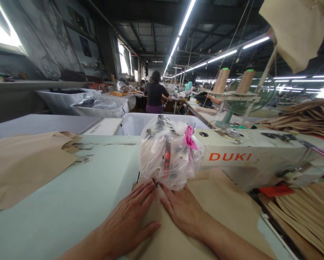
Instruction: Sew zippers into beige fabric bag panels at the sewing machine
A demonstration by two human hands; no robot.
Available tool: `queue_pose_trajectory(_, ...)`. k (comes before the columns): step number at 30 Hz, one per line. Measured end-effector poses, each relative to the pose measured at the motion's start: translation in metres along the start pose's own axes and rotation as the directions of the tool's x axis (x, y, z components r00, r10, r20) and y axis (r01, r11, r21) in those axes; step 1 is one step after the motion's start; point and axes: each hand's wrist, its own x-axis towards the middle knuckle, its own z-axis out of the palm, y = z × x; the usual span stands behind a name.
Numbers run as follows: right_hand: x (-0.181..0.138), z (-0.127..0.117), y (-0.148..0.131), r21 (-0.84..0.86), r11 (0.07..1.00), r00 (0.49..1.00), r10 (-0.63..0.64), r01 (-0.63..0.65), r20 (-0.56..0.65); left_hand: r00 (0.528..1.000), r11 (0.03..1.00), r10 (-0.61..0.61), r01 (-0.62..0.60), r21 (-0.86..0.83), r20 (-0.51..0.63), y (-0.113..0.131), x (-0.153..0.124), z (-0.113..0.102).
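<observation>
Both hands lie on a beige sheet of material under the head of a sewing machine marked DUKI. My left hand rests flat on the left side, fingers stretched toward the presser foot, thumb spread out. My right hand lies flat on the right side of the same sheet, fingertips close to the foot and partly behind the plastic cover. A clear plastic bag, tied with a pink strip, wraps the machine head. The needle is too small to make out.
Another beige piece lies on the pale green table at left. Stacked beige strips sit at right, below the machine arm. Thread cones and a green fan stand behind. A person sits farther back, beyond white bins.
</observation>
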Motion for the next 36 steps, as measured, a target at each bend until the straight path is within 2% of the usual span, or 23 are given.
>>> queue_pose_trajectory(6,-0.003,-0.005,-0.005,0.005,1.0,1.0,-0.011,0.011,0.008,0.994,0.991,0.075,-0.066,0.114,-0.08,-0.004,-0.006,0.008)
queue_pose_trajectory(13,-0.003,-0.011,-0.01,-0.003,1.0,0.998,-0.004,0.004,-0.056,0.952,0.956,0.187,-0.12,0.268,-0.241,-0.019,-0.002,0.026)
queue_pose_trajectory(17,-0.014,-0.008,-0.018,-0.055,0.998,0.995,0.036,-0.042,-0.096,0.952,0.955,0.196,-0.13,0.268,-0.236,-0.018,-0.016,0.02)
queue_pose_trajectory(21,-0.059,-0.014,-0.022,-0.127,0.982,0.973,0.116,-0.143,-0.198,0.991,0.973,0.105,-0.085,0.214,-0.082,-0.005,-0.072,-0.007)
queue_pose_trajectory(23,-0.088,-0.014,-0.009,-0.166,0.948,0.922,0.208,-0.272,-0.326,1.0,0.985,0.014,-0.016,0.172,0.011,0.007,-0.103,-0.021)
queue_pose_trajectory(26,-0.121,-0.005,0.019,-0.195,0.903,0.862,0.274,-0.383,-0.427,0.989,0.986,-0.123,0.112,0.124,0.082,0.023,-0.134,-0.033)
queue_pose_trajectory(29,-0.136,0.003,0.035,-0.151,0.881,0.83,0.347,-0.448,-0.437,0.983,0.985,-0.161,0.153,0.08,0.094,0.03,-0.146,-0.035)
queue_pose_trajectory(31,-0.136,0.0,0.038,-0.08,0.893,0.833,0.378,-0.443,-0.404,0.983,0.987,-0.158,0.155,0.04,0.095,0.03,-0.146,-0.036)
queue_pose_trajectory(34,-0.132,-0.012,0.033,0.071,0.909,0.849,0.409,-0.41,-0.335,0.978,0.98,-0.192,0.195,-0.031,0.075,0.027,-0.137,-0.04)
queue_pose_trajectory(36,-0.129,-0.021,0.021,0.18,0.9,0.854,0.434,-0.397,-0.285,0.962,0.959,-0.269,0.271,-0.08,0.042,0.028,-0.127,-0.045)
